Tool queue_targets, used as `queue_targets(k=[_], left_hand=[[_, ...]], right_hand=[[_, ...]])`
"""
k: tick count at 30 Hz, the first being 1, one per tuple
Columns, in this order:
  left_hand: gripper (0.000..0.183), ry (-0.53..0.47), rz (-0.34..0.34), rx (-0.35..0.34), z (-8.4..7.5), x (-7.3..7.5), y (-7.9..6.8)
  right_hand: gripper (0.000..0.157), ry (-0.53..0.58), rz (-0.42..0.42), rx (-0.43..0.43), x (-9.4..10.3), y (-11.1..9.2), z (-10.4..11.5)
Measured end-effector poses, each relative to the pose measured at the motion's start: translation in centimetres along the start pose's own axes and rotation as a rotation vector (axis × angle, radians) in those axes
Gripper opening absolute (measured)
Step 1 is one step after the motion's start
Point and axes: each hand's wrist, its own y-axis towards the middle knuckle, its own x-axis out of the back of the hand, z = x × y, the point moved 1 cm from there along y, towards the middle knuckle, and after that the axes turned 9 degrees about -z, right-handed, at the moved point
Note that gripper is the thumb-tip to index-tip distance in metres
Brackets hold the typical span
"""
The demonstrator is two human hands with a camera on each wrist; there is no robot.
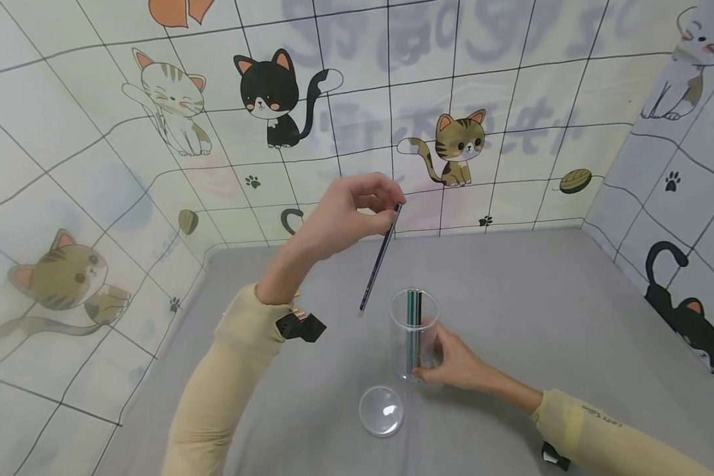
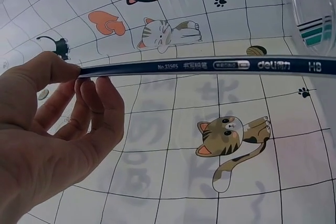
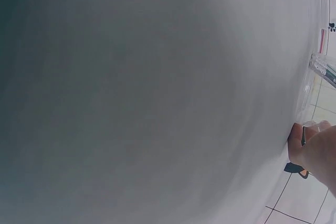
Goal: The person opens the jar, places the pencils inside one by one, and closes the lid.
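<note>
My left hand (image 1: 357, 215) pinches a dark blue pencil (image 1: 381, 261) by its upper end, and the pencil slants down above the table. White print, including "HB", shows on the pencil (image 2: 210, 66) in the left wrist view. A clear cylindrical jar (image 1: 397, 347) stands upright on the table, lidless, below and right of the pencil. Several green and dark pencils (image 1: 413, 311) stand inside it. My right hand (image 1: 452, 360) grips the jar low on its right side. Only part of the right hand (image 3: 315, 153) shows in the right wrist view.
A round clear lid (image 1: 381, 411) lies on the grey cloth (image 1: 512, 291) in front of the jar. Thin yellowish sticks (image 1: 298, 312) peek out beside the left sleeve, mostly hidden. Cat-printed fabric walls (image 1: 369, 99) rise at the back and sides.
</note>
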Motion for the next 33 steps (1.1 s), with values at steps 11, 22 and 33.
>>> queue_targets(k=[11,22,33], left_hand=[[0.021,-0.102,0.000,-0.009,-2.0,-2.0,1.2],[0.018,-0.065,0.085,-0.094,-0.7,-4.4,1.6],[0.017,0.050,0.161,-0.100,2.3,-6.3,0.5]], right_hand=[[0.075,0.010,-0.008,-0.005,0.1,-0.1,0.0],[0.076,0.008,0.004,-0.002,0.1,-0.1,-0.1],[0.075,-0.007,-0.004,-0.007,0.2,-0.2,-0.2]])
